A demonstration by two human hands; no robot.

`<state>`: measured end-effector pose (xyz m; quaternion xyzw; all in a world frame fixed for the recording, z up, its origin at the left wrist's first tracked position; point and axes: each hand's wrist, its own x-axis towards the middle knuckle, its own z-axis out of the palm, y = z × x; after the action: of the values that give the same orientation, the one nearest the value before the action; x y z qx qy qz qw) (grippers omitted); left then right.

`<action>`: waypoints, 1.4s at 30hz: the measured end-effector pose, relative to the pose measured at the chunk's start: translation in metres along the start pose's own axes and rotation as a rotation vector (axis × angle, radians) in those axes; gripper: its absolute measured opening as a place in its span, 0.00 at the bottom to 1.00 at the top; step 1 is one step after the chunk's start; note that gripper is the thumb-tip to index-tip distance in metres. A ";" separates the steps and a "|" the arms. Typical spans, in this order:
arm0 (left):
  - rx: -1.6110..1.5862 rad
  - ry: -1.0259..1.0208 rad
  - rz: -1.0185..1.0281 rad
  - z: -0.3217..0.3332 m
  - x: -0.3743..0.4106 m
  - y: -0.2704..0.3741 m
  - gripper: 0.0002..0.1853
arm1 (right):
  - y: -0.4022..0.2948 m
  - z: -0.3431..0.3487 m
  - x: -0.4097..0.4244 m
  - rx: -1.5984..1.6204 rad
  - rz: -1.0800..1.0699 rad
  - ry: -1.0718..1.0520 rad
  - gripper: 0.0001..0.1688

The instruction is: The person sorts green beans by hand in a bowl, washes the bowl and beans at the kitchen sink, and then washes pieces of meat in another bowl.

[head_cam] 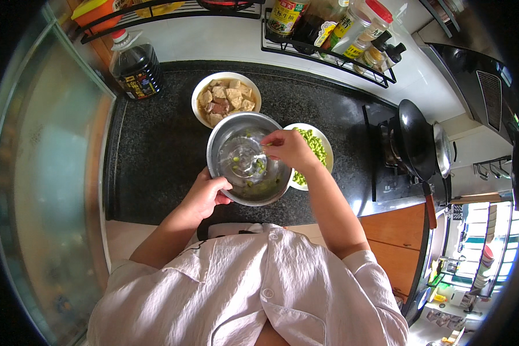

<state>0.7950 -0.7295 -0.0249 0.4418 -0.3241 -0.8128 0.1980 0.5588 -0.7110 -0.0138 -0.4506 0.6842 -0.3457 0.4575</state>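
Observation:
My left hand (pixel 205 194) grips the lower left rim of a stainless steel bowl (pixel 214 151), thumb on the rim and fingers below. A few green beans (pixel 259 165) lie scattered inside it; the wet-looking bottom shines. Over the bowl's right side is my right hand (pixel 292 149), its fingertips drawn together above the inside. Whether a bean is between them is too small to tell. A white bowl of shelled green beans (pixel 313 145) stands partly under my right hand and wrist. Beyond the steel bowl, a white bowl (pixel 195 104) holds light chunks, perhaps tofu, and a reddish-brown piece in liquid.
A large bottle of dark liquid (pixel 136 69) stands at the back left of the black countertop (pixel 155 142). Wall racks (pixel 328 55) carry sauce bottles and jars. To the right, a black wok (pixel 415 138) leans by the gas stove (pixel 387 151). A frosted glass panel (pixel 47 173) bounds the left.

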 end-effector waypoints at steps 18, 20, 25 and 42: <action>0.032 -0.026 0.002 -0.002 0.002 0.000 0.18 | 0.014 0.009 -0.004 -0.889 -0.273 0.075 0.12; 0.044 -0.005 -0.016 -0.002 0.003 -0.003 0.19 | 0.010 0.020 0.000 -1.050 -0.188 0.027 0.10; 0.019 -0.011 -0.023 -0.002 0.002 -0.005 0.18 | 0.003 0.025 0.006 -1.190 -0.103 -0.036 0.08; 0.002 -0.007 -0.034 -0.004 0.005 -0.007 0.19 | 0.032 0.027 0.028 -0.695 -0.249 -0.089 0.11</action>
<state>0.7960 -0.7290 -0.0341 0.4446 -0.3181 -0.8172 0.1824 0.5696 -0.7272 -0.0602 -0.6736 0.6800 -0.1257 0.2608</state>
